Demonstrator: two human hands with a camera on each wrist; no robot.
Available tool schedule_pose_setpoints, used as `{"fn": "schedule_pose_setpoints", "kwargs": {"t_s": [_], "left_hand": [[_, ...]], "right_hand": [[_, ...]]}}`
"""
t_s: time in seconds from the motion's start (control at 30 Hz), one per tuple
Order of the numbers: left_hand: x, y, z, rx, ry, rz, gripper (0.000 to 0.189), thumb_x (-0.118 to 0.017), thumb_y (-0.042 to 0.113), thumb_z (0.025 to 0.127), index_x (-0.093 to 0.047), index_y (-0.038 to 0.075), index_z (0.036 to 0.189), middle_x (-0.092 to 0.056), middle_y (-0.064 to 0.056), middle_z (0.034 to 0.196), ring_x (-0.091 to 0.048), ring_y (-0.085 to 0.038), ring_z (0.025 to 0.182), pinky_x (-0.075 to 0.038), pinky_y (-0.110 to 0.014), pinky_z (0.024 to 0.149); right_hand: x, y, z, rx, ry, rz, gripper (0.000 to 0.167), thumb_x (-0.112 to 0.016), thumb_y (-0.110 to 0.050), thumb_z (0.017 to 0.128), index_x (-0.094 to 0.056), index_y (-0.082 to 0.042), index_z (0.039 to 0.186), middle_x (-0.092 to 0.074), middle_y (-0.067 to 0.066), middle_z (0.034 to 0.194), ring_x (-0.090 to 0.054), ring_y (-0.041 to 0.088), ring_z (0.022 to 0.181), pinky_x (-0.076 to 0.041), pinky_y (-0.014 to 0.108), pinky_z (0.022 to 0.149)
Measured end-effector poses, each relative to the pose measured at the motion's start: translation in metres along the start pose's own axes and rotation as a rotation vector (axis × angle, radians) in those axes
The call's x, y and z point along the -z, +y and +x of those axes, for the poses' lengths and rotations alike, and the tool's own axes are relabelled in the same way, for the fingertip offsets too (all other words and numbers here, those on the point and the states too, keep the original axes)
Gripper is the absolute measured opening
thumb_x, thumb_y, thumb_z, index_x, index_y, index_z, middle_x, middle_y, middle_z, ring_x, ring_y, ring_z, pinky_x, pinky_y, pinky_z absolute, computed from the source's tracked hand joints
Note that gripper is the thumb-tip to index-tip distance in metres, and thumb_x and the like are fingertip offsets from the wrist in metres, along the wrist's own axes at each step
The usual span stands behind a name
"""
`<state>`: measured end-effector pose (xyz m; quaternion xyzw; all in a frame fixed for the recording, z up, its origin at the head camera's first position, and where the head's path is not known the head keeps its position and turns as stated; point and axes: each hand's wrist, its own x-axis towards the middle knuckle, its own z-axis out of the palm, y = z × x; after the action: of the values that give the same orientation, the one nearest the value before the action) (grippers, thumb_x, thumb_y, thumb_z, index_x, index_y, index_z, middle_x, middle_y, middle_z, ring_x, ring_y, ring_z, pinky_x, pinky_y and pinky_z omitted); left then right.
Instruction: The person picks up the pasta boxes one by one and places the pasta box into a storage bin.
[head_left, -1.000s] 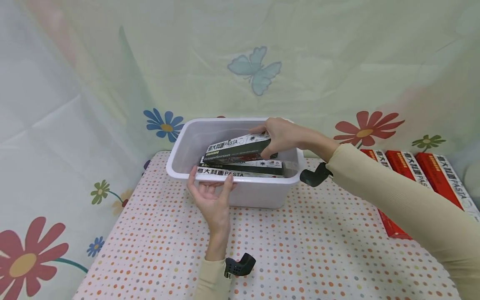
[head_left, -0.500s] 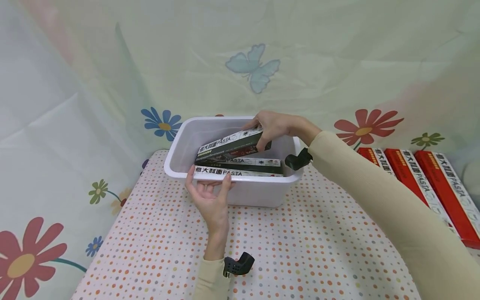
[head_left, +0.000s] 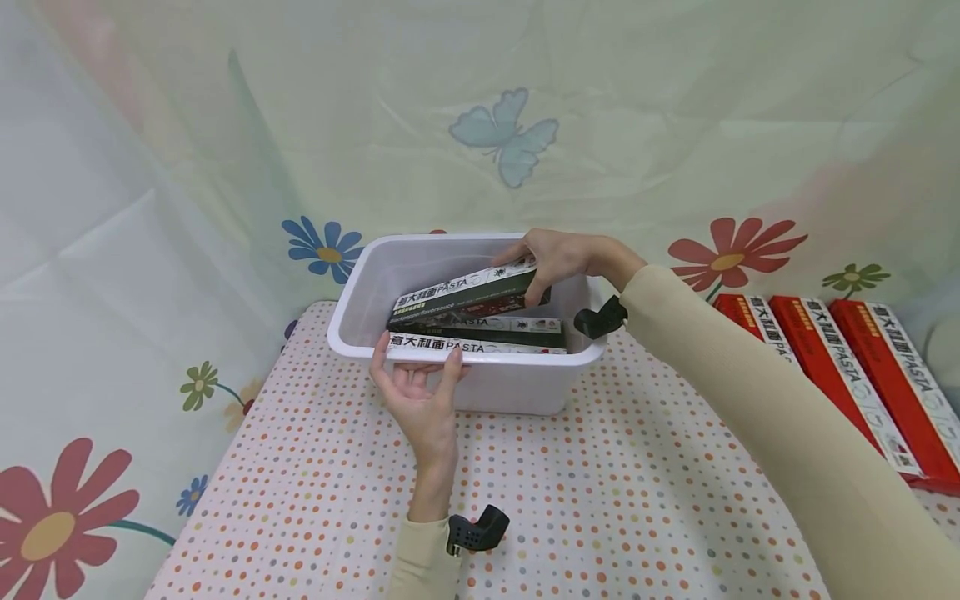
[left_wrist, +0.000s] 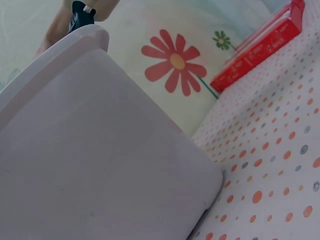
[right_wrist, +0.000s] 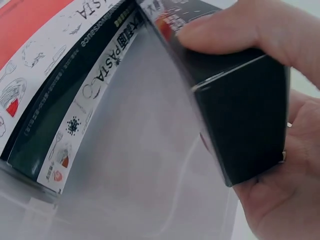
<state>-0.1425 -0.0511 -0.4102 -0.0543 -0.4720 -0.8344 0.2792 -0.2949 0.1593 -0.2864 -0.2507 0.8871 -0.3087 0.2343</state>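
Note:
My right hand (head_left: 558,260) grips the right end of a dark green pasta box (head_left: 467,297) inside a white plastic bin (head_left: 517,387). The box is tilted, its right end raised. In the right wrist view my thumb lies on its dark side, near the black end face (right_wrist: 245,115). Below it in the bin lie another dark pasta box (right_wrist: 47,105) and, against the front wall, a red one with a white edge (right_wrist: 20,30). My left hand (head_left: 420,408) holds the bin's front rim, some fingers curled beneath it. The left wrist view shows mostly the bin's outer wall (left_wrist: 110,140).
Several red pasta boxes (head_left: 847,379) lie in a row at the right of the table, partly behind my right sleeve (head_left: 720,392). A dotted cloth (head_left: 600,500) covers the table. A flowered curtain (head_left: 615,150) hangs right behind the bin.
My right hand has shifted left with the dark pasta box, then slightly back right, its raised end a little lower. The left hand stays on the rim.

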Motion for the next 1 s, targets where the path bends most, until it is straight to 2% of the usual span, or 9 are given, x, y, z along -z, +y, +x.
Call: {"fn": "schedule_pose_setpoints", "kwargs": {"t_s": [0.3, 0.5, 0.6, 0.63, 0.73, 0.9, 1.0], "left_hand": [[0.001, 0.001, -0.001, 0.001, -0.005, 0.01, 0.093, -0.077, -0.014, 0.083, -0.026, 0.009, 0.158, -0.055, -0.026, 0.13, -0.065, -0.021, 0.09, -0.07, -0.043, 0.079], [0.001, 0.002, -0.002, -0.003, -0.011, 0.017, 0.093, -0.077, -0.014, 0.083, -0.026, 0.009, 0.158, -0.055, -0.026, 0.13, -0.066, -0.021, 0.09, -0.07, -0.043, 0.078], [0.001, 0.002, -0.002, 0.001, -0.014, 0.01, 0.094, -0.077, -0.013, 0.083, -0.026, 0.009, 0.158, -0.055, -0.025, 0.131, -0.065, -0.021, 0.091, -0.07, -0.044, 0.079], [0.001, 0.002, -0.002, 0.002, -0.014, 0.007, 0.094, -0.077, -0.013, 0.083, -0.026, 0.009, 0.158, -0.055, -0.025, 0.131, -0.065, -0.021, 0.091, -0.07, -0.044, 0.079], [0.0, 0.001, -0.002, 0.001, -0.016, 0.005, 0.094, -0.078, -0.013, 0.083, -0.026, 0.009, 0.158, -0.055, -0.026, 0.13, -0.065, -0.021, 0.09, -0.07, -0.043, 0.078], [0.0, -0.001, -0.004, 0.002, -0.02, 0.013, 0.094, -0.077, -0.013, 0.083, -0.026, 0.008, 0.158, -0.054, -0.028, 0.131, -0.065, -0.021, 0.09, -0.071, -0.043, 0.078], [0.0, -0.001, -0.004, 0.0, -0.02, 0.017, 0.094, -0.077, -0.013, 0.083, -0.025, 0.008, 0.158, -0.054, -0.027, 0.132, -0.065, -0.021, 0.091, -0.07, -0.043, 0.078]], "right_hand": [[0.001, 0.007, 0.0, 0.007, -0.014, 0.024, 0.085, -0.08, 0.007, 0.071, -0.054, -0.004, 0.151, -0.046, 0.021, 0.158, -0.026, 0.008, 0.05, -0.033, 0.019, 0.05], [-0.001, 0.008, -0.002, -0.004, -0.02, 0.037, 0.085, -0.081, 0.006, 0.073, -0.052, -0.005, 0.153, -0.041, 0.021, 0.162, -0.026, 0.011, 0.052, -0.037, 0.021, 0.052], [-0.001, 0.008, -0.003, -0.011, -0.014, 0.044, 0.085, -0.082, 0.006, 0.073, -0.053, -0.006, 0.153, -0.041, 0.02, 0.163, -0.043, 0.017, 0.072, -0.041, 0.024, 0.058], [-0.001, 0.008, -0.004, -0.012, -0.012, 0.047, 0.085, -0.082, 0.006, 0.073, -0.053, -0.006, 0.153, -0.041, 0.019, 0.163, -0.047, 0.021, 0.083, -0.042, 0.025, 0.063], [-0.001, 0.009, -0.006, -0.017, -0.016, 0.049, 0.086, -0.083, 0.004, 0.074, -0.052, -0.006, 0.153, -0.04, 0.018, 0.164, -0.044, 0.029, 0.118, -0.046, 0.03, 0.077], [-0.001, 0.011, -0.008, -0.019, -0.023, 0.053, 0.086, -0.086, -0.001, 0.076, -0.051, -0.006, 0.154, -0.04, 0.019, 0.164, -0.041, 0.032, 0.127, -0.045, 0.039, 0.094], [-0.001, 0.015, -0.006, -0.013, -0.022, 0.056, 0.085, -0.088, -0.004, 0.076, -0.052, -0.006, 0.153, -0.041, 0.017, 0.163, -0.04, 0.031, 0.141, -0.045, 0.046, 0.111]]}}
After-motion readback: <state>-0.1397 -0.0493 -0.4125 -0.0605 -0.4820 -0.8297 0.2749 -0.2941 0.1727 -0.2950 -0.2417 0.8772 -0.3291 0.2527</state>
